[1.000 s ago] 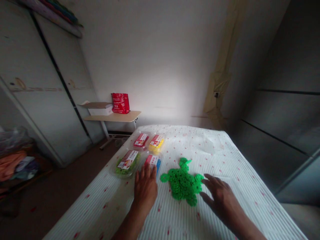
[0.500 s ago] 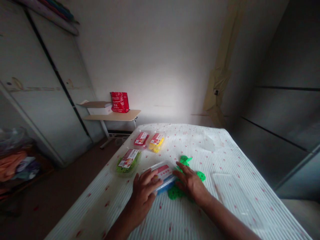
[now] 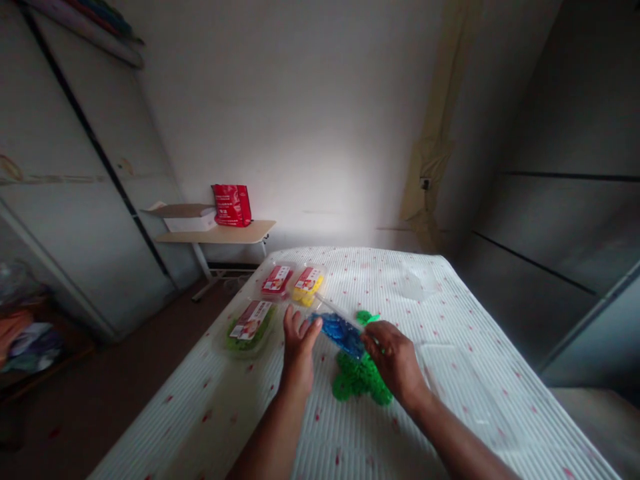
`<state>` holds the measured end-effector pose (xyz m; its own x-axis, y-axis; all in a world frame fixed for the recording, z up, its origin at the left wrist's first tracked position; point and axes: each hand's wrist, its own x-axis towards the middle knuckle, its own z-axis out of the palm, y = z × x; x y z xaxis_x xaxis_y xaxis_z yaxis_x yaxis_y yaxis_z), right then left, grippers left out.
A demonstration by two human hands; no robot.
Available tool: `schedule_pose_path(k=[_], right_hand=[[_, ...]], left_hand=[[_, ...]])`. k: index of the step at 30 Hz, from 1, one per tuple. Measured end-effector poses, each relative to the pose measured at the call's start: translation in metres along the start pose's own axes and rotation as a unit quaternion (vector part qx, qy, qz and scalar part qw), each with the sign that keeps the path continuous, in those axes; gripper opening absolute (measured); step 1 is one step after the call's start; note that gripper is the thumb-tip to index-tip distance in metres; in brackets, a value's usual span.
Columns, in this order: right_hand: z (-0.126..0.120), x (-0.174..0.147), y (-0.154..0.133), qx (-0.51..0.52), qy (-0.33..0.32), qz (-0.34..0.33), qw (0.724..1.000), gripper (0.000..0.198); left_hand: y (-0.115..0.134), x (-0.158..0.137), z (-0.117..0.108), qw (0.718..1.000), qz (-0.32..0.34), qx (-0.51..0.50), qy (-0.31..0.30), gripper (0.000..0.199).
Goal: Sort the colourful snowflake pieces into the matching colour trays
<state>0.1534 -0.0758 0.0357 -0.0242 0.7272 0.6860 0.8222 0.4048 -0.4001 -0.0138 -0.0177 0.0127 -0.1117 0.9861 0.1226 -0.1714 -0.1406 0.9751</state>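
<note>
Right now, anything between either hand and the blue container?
Nothing visible. The left hand meets the blue container at one end, the right hand grips the other; the green pieces show behind and below it.

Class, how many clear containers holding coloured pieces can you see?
4: the red container and yellow container side by side at the back left, the green container nearer, and the blue container between the left hand and right hand.

Left hand [image 3: 300, 343], right hand [image 3: 395, 357] at ends of tilted blue-filled box [image 3: 339, 335] over green pile [image 3: 361, 381] — lid [image 3: 337, 310] seemingly raised.
</note>
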Motion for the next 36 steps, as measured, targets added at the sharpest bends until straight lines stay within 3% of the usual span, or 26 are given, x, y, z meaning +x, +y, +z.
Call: schedule_pose_path(k=[4,7,13,23,30,36], right_hand=[[0.0,-0.005,-0.008,0.019,-0.001,0.027,0.999,0.02],[0.001,-0.01,-0.013,0.083,-0.035,0.025,0.996,0.017],[0.0,-0.014,-0.013,0.246,-0.102,0.026,0.963,0.022],[0.001,-0.012,-0.011,0.369,-0.126,0.023,0.92,0.022],[0.005,-0.015,-0.012,0.372,-0.125,0.04,0.919,0.029],[0.005,-0.015,-0.006,0.341,-0.06,0.074,0.935,0.031]], left_hand=[[-0.005,-0.018,0.026,0.978,-0.09,-0.166,-0.091,0.058],[-0.009,-0.023,0.03,0.965,-0.108,-0.224,-0.087,0.057],[-0.022,-0.016,0.013,0.976,-0.108,-0.179,-0.065,0.043],[-0.024,-0.016,0.008,0.966,-0.135,-0.214,-0.062,0.043],[-0.024,-0.013,0.009,0.963,-0.141,-0.224,-0.047,0.04],[-0.028,-0.008,0.007,0.95,-0.199,-0.238,-0.022,0.043]])
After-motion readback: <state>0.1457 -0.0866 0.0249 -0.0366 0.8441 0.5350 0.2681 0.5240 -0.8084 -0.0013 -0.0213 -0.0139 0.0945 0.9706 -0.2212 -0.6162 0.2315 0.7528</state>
